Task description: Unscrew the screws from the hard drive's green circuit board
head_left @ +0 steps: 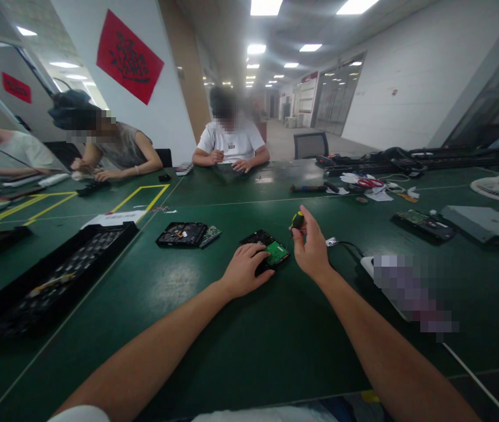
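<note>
A hard drive (278, 252) with a green circuit board facing up lies on the table in front of me. My left hand (245, 268) grips it from the left, fingers over its top and thumb along its near edge. Pinched in my right hand (311, 246) is a screwdriver (297, 220) with a yellow and black handle, held upright. Its thin shaft points down at the drive's right edge; I cannot tell whether the tip touches a screw. To the left lies another opened hard drive (182, 234), with a loose circuit board (210, 235) beside it.
A long black tray (55, 269) stands on the green table (179, 346) at left. On the right are a white device with a cable (390, 293), another drive (425, 225) and a grey metal box (486, 224). Red scissors (370, 183) lie farther back. Several people sit across the table.
</note>
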A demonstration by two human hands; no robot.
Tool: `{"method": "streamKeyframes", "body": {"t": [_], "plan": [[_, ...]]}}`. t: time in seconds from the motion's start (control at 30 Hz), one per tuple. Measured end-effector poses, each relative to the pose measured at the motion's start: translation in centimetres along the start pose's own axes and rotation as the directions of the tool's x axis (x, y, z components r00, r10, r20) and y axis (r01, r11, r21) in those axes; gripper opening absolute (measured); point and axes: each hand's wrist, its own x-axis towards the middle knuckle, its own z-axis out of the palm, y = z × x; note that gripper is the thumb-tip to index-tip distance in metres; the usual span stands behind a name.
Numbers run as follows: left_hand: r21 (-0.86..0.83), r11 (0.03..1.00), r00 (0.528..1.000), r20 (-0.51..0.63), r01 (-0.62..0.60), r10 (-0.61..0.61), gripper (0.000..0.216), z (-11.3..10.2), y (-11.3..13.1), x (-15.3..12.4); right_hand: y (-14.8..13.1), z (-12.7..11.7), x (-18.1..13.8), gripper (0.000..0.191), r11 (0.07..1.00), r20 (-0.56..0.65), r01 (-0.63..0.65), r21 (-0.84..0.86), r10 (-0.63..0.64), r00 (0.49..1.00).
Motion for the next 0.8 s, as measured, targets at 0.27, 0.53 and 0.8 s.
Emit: {"method": "streamKeyframes", "body": {"t": [0.27, 0.53, 0.8], "plan": [[-0.002, 1.0, 1.0, 0.004, 0.002, -0.002, 0.048, -0.09, 0.12, 0.02, -0.48, -0.37, 0.14, 0.056, 1.0, -0.019, -0.025, 0.005, 0.025, 1.0], [-0.002, 1.0, 1.0, 0.006, 0.004, -0.004, 0.047, 0.04, 0.08, 0.04, -0.41, -0.78, 0.31, 0.054, 1.0, -0.032, -0.007, -0.023, 0.007, 0.999], [0.002, 1.0, 1.0, 0.0, 0.0, 0.0, 0.048, -0.01, 0.04, -0.03, -0.25, -0.48, 0.18, 0.052, 1.0, -0.022, -0.018, 0.014, 0.018, 1.0]]}}
